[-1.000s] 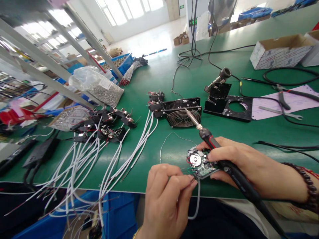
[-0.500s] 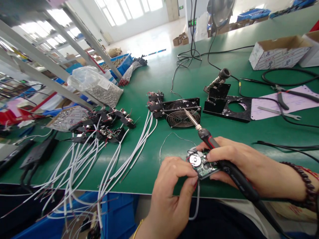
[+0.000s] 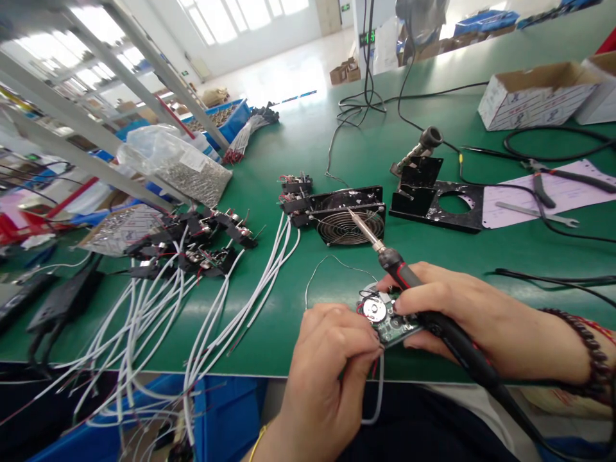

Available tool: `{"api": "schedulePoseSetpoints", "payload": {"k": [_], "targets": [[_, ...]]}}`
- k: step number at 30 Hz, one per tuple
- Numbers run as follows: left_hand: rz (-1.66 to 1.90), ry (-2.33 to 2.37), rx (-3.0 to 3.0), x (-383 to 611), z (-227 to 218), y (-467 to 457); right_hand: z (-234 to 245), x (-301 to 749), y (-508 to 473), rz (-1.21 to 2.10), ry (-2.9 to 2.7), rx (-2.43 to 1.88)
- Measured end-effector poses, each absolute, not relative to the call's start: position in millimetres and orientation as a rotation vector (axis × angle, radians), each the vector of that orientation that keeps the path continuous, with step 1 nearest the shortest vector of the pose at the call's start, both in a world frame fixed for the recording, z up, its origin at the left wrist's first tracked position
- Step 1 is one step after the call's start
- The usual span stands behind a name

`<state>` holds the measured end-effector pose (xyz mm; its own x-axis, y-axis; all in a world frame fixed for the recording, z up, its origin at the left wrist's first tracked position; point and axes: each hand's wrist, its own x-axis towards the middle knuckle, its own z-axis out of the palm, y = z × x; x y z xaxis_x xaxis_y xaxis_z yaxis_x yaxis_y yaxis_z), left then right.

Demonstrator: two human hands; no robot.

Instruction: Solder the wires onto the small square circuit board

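Being gripped by right hand [image 3: 462,314]: soldering iron [image 3: 397,266], circuit board [image 3: 397,328].
Left hand [image 3: 332,366] is pinched closed alongside; bag [image 3: 154,142] is filled with silvery parts [image 3: 206,188].

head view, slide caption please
Right hand holding a soldering iron and a circuit board over a green bench, left hand at the board's edge.

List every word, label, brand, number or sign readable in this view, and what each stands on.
None can be read with certainty.
Soldering iron: handle marking, too small.
White box: printed side, blurred.
Label on the clear bag: too blurred.
Lilac sheet: print too faint.
Green sign in the background: too small.
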<state>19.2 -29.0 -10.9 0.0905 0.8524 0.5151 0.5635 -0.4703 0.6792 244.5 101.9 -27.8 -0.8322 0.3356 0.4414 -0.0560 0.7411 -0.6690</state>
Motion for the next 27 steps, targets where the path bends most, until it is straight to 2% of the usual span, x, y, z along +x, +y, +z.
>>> {"api": "schedulePoseSetpoints", "payload": {"k": [4,17,27], "targets": [[1.176,1.576,2.217,12.8,-6.4,-29.9,-27.3,243.4,102.8,0.949,-2.389,-0.202],[0.897,1.681,2.323,10.6,3.9,-25.3,-24.1,242.8,105.3,0.917,-2.392,-0.182],[0.866,1.717,2.403,11.9,-2.8,-32.3,-3.2,260.1,97.0,0.78,-2.266,-0.266]]}}
